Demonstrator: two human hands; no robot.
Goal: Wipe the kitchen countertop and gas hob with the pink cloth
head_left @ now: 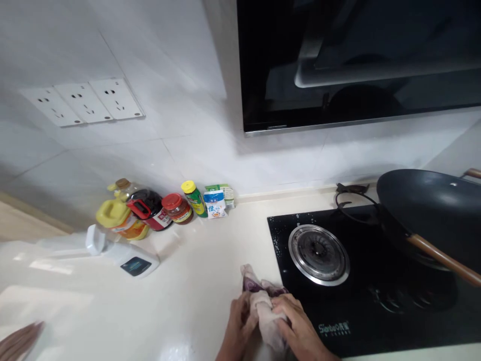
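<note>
Both hands are closed on a crumpled cleaning cloth, pale with a purple pattern, at the left edge of the black gas stove. My left hand grips its left side with curled fingers. On the other side, my right hand bunches the fabric, thumb pressed into it. The cloth's far end flops onto the white countertop. Just beyond the right hand is a round burner, its surroundings spotted with water drops or residue.
A black wok with a wooden handle sits on the right burner, beside a wire pot stand. A white spray bottle lies on the counter. Condiment jars line the wall. A range hood hangs above. Another person's hand appears lower left.
</note>
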